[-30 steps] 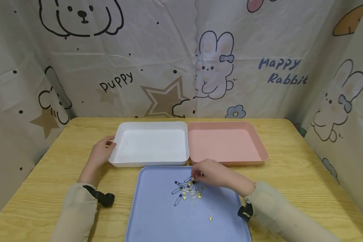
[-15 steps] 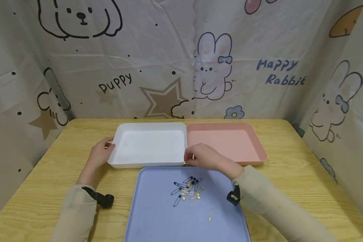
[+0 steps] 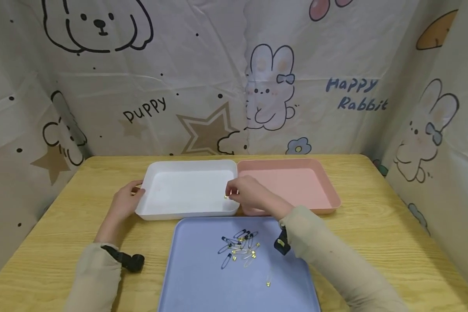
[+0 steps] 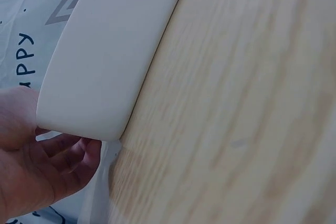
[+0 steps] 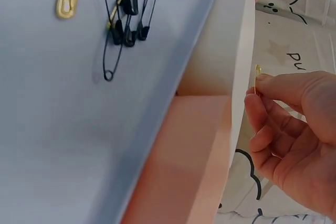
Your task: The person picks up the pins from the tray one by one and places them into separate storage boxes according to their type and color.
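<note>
My right hand [image 3: 246, 191] pinches a gold safety pin [image 5: 256, 80] between thumb and fingertips, over the right end of the white tray [image 3: 187, 188]. My left hand [image 3: 125, 200] holds the white tray's left end, thumb at the rim and fingers curled against the outer wall in the left wrist view. On the blue tray [image 3: 203, 286] lies a loose pile of black safety pins [image 3: 226, 261] and gold safety pins [image 5: 66, 4]. One gold pin [image 3: 268, 284] lies apart, nearer the front.
A pink tray [image 3: 288, 182] stands against the white tray's right side, partly covered by my right forearm. All three trays sit on a wooden table [image 3: 366, 242]. A printed cloth [image 3: 203, 78] hangs behind and at both sides.
My right hand has risen from the pin pile with a gold safety pin and moved forward and left to the white tray. The left hand stays at that tray's end.
</note>
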### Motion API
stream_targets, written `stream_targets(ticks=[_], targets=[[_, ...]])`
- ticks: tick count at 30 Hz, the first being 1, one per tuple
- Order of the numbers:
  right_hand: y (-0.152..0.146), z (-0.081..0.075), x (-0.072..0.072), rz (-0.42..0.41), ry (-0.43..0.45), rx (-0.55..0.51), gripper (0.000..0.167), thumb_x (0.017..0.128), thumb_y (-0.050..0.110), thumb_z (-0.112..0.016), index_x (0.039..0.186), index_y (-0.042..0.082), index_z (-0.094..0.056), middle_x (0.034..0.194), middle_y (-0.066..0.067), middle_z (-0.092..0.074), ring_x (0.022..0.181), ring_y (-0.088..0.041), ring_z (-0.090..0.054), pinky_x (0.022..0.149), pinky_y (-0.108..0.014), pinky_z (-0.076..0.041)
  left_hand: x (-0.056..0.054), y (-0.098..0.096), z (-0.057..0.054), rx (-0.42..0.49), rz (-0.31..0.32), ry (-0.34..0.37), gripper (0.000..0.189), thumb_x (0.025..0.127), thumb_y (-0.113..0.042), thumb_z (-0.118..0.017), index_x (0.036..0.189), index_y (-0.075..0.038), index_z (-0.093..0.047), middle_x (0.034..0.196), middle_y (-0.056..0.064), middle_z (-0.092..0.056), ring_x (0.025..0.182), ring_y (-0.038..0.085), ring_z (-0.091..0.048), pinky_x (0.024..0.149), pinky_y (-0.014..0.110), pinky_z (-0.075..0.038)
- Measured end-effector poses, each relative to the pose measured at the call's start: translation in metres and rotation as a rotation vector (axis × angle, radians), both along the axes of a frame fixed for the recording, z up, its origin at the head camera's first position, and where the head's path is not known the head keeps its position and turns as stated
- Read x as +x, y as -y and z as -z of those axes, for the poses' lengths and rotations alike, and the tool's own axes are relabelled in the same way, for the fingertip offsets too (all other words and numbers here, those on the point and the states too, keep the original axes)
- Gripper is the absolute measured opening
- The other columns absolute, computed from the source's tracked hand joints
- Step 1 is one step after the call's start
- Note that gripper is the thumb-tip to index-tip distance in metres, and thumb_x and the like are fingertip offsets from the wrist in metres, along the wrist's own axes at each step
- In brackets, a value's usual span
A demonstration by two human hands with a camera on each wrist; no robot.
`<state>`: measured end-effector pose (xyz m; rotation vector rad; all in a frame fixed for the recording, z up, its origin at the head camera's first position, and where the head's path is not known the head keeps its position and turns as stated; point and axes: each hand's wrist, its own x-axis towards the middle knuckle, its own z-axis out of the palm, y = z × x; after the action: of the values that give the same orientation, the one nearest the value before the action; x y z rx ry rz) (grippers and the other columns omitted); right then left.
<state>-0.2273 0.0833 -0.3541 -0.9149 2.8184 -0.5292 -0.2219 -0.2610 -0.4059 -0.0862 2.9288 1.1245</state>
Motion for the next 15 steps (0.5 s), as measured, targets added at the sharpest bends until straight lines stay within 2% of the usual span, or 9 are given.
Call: stream_targets(ticks=[9, 15], targets=[[0.008, 0.009, -0.004, -0.027, -0.036, 0.045, 0.007, 0.086, 0.015, -0.059, 0.089, 0.017, -0.066, 0.083, 0.003, -0.063, 0.075, -0.01, -0.054, 0.07, -0.025, -0.044, 0.001, 0.001, 0.002, 0.025, 0.008, 0.023, 0.049, 0.098, -0.027, -0.035, 0.137, 0.002, -0.034, 0.123, 0.03, -0.045, 0.109, 0.042, -0.045, 0.087, 0.048, -0.04], [0.016, 0.009, -0.008, -0.016, -0.032, 0.044, 0.008, 0.086, 0.013, -0.059, 0.091, 0.015, -0.066, 0.082, 0.002, -0.062, 0.073, -0.012, -0.053, 0.068, -0.024, -0.044, 0.001, 0.001, 0.001, 0.043, 0.012, 0.015, 0.049, 0.098, -0.027, -0.036, 0.137, 0.002, -0.034, 0.123, 0.03, -0.044, 0.109, 0.042, -0.044, 0.086, 0.047, -0.04]])
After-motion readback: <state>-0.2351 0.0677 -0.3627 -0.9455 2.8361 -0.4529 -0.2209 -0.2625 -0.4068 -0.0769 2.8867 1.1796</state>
